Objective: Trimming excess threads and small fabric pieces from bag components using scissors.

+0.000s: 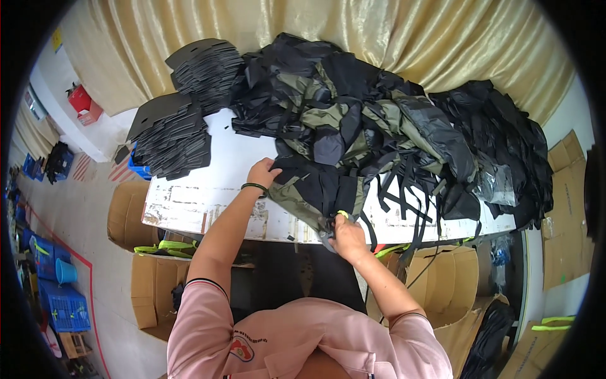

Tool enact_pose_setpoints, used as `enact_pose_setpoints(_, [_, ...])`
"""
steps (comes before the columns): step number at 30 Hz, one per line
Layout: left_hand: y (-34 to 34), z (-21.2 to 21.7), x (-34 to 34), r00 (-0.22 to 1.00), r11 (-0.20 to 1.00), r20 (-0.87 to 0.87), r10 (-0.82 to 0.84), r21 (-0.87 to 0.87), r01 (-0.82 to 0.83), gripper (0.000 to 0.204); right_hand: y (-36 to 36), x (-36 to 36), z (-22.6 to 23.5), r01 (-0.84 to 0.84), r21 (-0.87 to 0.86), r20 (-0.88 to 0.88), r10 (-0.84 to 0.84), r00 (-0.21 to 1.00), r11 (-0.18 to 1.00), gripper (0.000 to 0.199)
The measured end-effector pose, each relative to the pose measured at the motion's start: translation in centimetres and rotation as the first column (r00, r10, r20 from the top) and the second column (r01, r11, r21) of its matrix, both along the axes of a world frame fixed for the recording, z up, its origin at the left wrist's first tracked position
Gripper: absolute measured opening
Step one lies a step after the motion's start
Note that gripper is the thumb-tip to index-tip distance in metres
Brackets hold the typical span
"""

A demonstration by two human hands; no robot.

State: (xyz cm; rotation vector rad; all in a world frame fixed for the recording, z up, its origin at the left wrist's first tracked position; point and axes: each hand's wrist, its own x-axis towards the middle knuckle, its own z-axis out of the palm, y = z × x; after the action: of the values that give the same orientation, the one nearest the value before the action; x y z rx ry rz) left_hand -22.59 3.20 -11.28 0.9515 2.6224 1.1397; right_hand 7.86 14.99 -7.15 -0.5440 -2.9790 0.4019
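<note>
A limp black and olive-green fabric bag (300, 194) lies at the near edge of the white table, its lower end reaching over the edge toward me. My left hand (264, 173) pinches its upper left corner, with the fingers closed on the cloth. At the bag's near end, my right hand (348, 237) is closed on the gathered fabric. A small bright yellow-green piece (343, 213) shows at the right fingertips; what it is cannot be made out. Behind the bag rises a heap of similar black and olive bags (328, 120), with loose black straps (407, 205) trailing toward the table edge.
Stacks of dark flat panels (170, 136) stand at the table's left. More black fabric (505, 139) is piled at the right. Open cardboard boxes (148, 287) sit below the white table (183, 202). Blue crates (66, 306) line the left floor; a gold curtain (379, 31) hangs behind.
</note>
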Motion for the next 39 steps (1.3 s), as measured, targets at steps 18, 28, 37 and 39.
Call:
enact_pose_setpoints(18, [-13.9,24.2,17.5,0.673,0.872,0.599,-0.434,0.466,0.149,0.023,8.9,17.2,27.3,-0.557,-0.262,-0.889,0.027,0.457,0.788,0.033])
enact_pose_setpoints(28, [-11.7,14.5,20.5,0.019,0.646,0.781,-0.625,0.503,0.574,0.015,4.2,-5.1,35.1,-0.412,-0.340,-0.494,0.213,0.843,0.845,0.028])
enact_pose_setpoints(37, [-24.9,-3.5,16.0,0.843,0.977,0.534,-0.060,-0.142,0.159,0.005,3.6,-12.8,14.5,-0.345,-0.400,-0.451,0.145,0.881,0.849,0.032])
enact_pose_setpoints(39, [-25.9,-2.1,16.0,0.976,0.993,0.213,-0.044,-0.094,0.065,0.008,4.9,-9.2,11.6,-0.282,-0.525,-0.415,0.048,0.909,0.803,0.032])
